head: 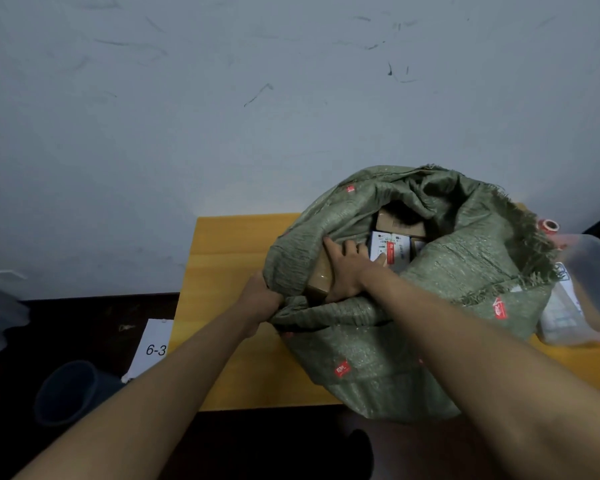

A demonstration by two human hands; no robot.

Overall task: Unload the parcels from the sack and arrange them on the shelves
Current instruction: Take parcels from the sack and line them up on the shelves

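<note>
**Unloading barely begun: sack still full**

The green woven sack is seen on the yellow bench, at 4 o'clock in view. Its rim is gripped by the left hand. A brown cardboard parcel inside is clasped by the right hand, fingers curled round it. Further labelled parcels remain inside; no shelves are visible.

Your sack is coarse woven plastic cloth, matt green, frayed at its rim; the box inside is brown cardboard under glossy tape; the table is smooth yellow wood; the tub beside you is cloudy translucent plastic; the wall is matt, scuffed paint.
</note>
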